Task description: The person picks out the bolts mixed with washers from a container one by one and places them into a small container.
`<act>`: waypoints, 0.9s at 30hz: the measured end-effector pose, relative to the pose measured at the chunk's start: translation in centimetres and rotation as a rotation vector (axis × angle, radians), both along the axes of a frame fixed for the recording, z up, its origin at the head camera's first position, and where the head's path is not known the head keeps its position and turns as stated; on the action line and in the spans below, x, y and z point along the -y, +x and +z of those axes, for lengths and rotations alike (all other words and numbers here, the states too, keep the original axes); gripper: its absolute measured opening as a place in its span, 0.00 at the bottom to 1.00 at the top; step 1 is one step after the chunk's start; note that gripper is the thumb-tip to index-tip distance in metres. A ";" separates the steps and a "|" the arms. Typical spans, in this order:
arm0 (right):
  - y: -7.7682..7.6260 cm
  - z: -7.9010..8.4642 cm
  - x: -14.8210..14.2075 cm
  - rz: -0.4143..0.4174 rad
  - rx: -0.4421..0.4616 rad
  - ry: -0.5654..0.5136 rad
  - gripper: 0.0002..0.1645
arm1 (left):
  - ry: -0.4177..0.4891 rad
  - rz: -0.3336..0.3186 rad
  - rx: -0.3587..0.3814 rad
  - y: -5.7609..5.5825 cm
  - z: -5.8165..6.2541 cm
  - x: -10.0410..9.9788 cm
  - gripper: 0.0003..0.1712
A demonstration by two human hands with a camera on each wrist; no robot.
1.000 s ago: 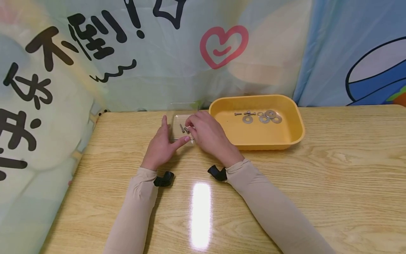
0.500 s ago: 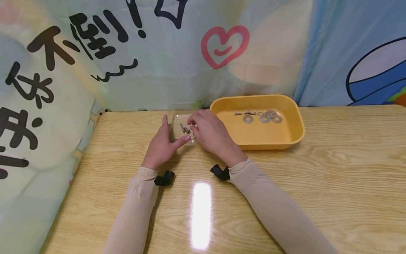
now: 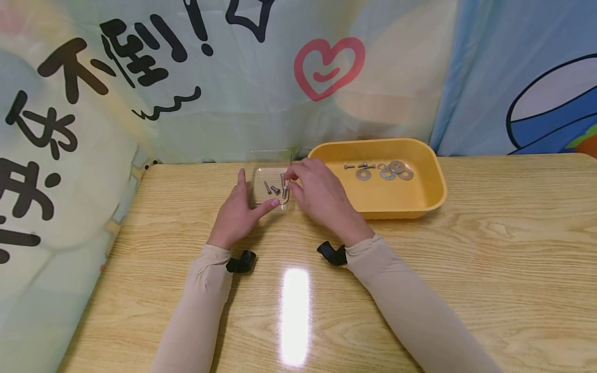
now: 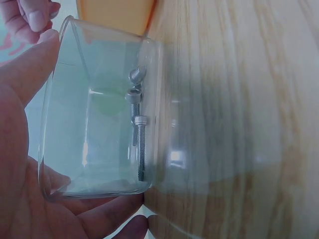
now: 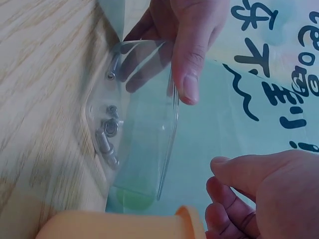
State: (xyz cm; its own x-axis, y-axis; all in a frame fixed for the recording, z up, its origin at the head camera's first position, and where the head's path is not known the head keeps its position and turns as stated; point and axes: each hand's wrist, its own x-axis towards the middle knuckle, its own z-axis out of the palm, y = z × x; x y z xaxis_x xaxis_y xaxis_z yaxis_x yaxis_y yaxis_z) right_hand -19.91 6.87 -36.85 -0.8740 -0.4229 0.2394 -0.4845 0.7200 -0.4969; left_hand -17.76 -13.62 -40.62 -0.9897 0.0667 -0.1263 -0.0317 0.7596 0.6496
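My left hand (image 3: 238, 215) spreads round the near left corner of a clear plastic box (image 4: 104, 99), thumb along its front rim and fingers at its left side. Several silver socket-head screws (image 3: 275, 190) lie loose on the bottom of the box. At the right rim is my right hand (image 3: 322, 194), with thumb (image 5: 227, 167) and forefinger tips brought together. A bit of grey metal (image 4: 54, 12), seemingly a screw, shows at these fingertips in the left wrist view. The right wrist view shows nothing of it.
A yellow tray (image 3: 373, 207) stands directly right of the box, with screws (image 3: 360, 166) and flat washers (image 3: 396, 167) in it. Behind the wooden table (image 3: 420, 290) hangs a printed cloth (image 3: 261, 114). A light glare (image 3: 295, 316) lies on the tabletop.
The right hand has drawn a little to the right, from over the box's inside to its right rim, uncovering more screws. The left hand keeps its place on the box.
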 end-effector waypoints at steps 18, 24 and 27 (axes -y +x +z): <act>0.3 -0.1 -2.3 -0.099 0.019 -0.046 0.08 | 0.000 -0.005 0.010 0.1 0.0 0.0 0.66; 0.2 -0.3 -3.2 -0.119 0.020 -0.070 0.07 | 0.000 -0.006 0.013 0.2 0.1 -0.1 0.66; 0.1 -0.4 -3.5 -0.123 0.022 -0.072 0.08 | -0.002 -0.007 0.013 0.1 0.0 -0.1 0.66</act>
State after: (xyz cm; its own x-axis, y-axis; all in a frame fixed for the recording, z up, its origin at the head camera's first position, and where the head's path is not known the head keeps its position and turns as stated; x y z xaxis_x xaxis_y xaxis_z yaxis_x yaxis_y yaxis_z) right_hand -19.85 10.41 -37.22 -0.9234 -0.2949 0.2457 -0.3835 0.7354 -0.5587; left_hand -17.62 -13.54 -40.58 -0.9875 0.0734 -0.1393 -0.0348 0.7612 0.6475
